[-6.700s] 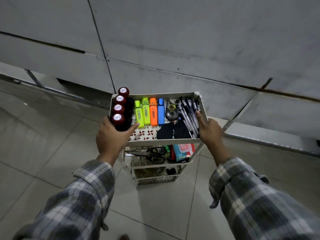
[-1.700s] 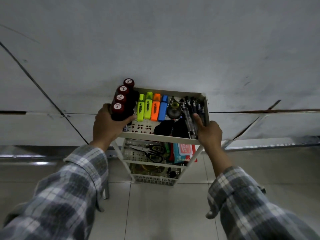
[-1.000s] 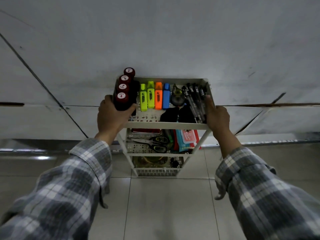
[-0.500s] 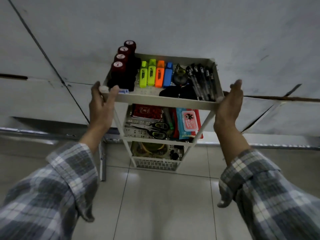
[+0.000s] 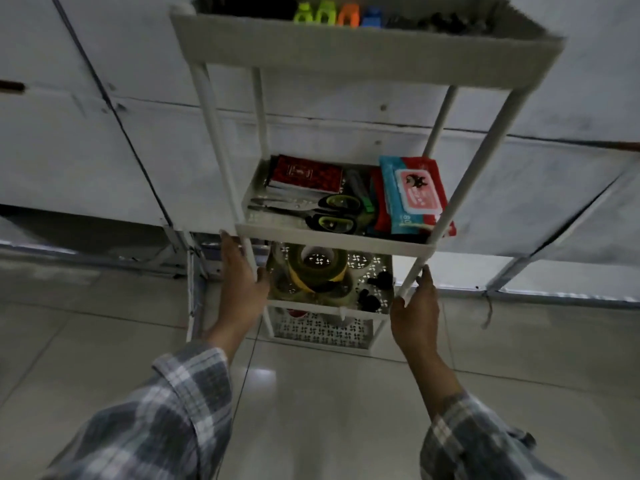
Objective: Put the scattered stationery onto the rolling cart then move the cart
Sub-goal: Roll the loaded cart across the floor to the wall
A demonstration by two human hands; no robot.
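Cart: white tiered cart [image 5: 363,60] stood upright on the tiled floor [image 5: 329,410], close to grey wall panels [image 5: 104,150]. Long axis was vertical, and the trays' long sides ran L–R across view.
L hand: L hand [image 5: 242,289] was on the front-left post, btwn mid and lower trays. Fingers [image 5: 230,251] were together and fairly straight up the post's outer side, thumb on the inner side, post pinched btwn them.
R hand: R hand [image 5: 415,313] was wrapped round the front-right post at lower-tray level, fingers curled, thumb up along it.
Top tray: highlighters [image 5: 325,15] in a row, only their near ends showing; the rest was too blurred to tell.
Mid tray: red notebook [image 5: 306,174] at back-left. Scissors [image 5: 311,213] lay flat, blades pointing L, handles R. Wipes pack [image 5: 415,195] sat at the R end.
Lower tray: tape rolls [image 5: 315,271] on the L side.
Sleeves: plaid, both arms reaching fwd.
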